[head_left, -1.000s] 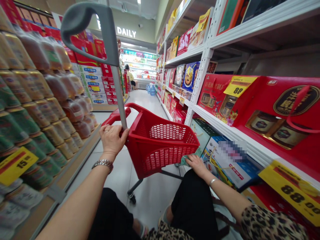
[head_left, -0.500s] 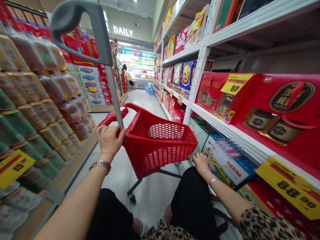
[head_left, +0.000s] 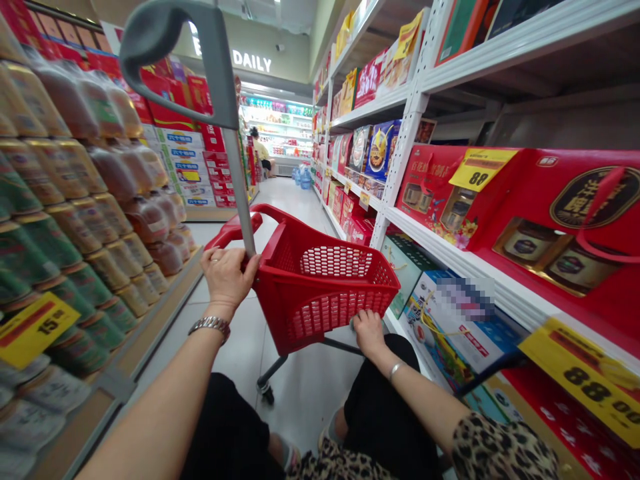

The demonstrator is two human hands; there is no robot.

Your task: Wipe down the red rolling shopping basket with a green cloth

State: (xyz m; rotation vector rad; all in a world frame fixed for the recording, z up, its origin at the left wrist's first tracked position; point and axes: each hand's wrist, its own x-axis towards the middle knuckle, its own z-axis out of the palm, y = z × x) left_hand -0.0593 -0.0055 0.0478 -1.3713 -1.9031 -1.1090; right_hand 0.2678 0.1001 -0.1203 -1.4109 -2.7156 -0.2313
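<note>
Two hands: the left hand (head_left: 226, 280) and the right hand (head_left: 369, 335) are both at the red plastic shopping trolley (head_left: 325, 293), which stands directly in front of the person's lap;
Left grip: closed, fingers curled round the foot of the metal pole (head_left: 239, 187) at the basket rim; a metal-link watch (head_left: 210, 327) sits on the wrist;
Right grip: fingers bent downward beside the basket's lower edge, just above the black trousers (head_left: 385, 407); whether they pinch anything I cannot tell;
Pole axis: rises from the basket, leaning toward the left of view, up to a grey handle (head_left: 217, 73); the left hand is the nearer;
Right of the trolley: white shelving (head_left: 475, 267) with red gift boxes (head_left: 550, 220);
Left of the trolley: rows of bottled goods (head_left: 145, 220);
Ahead of the trolley: another person (head_left: 261, 152), far down the aisle.
</note>
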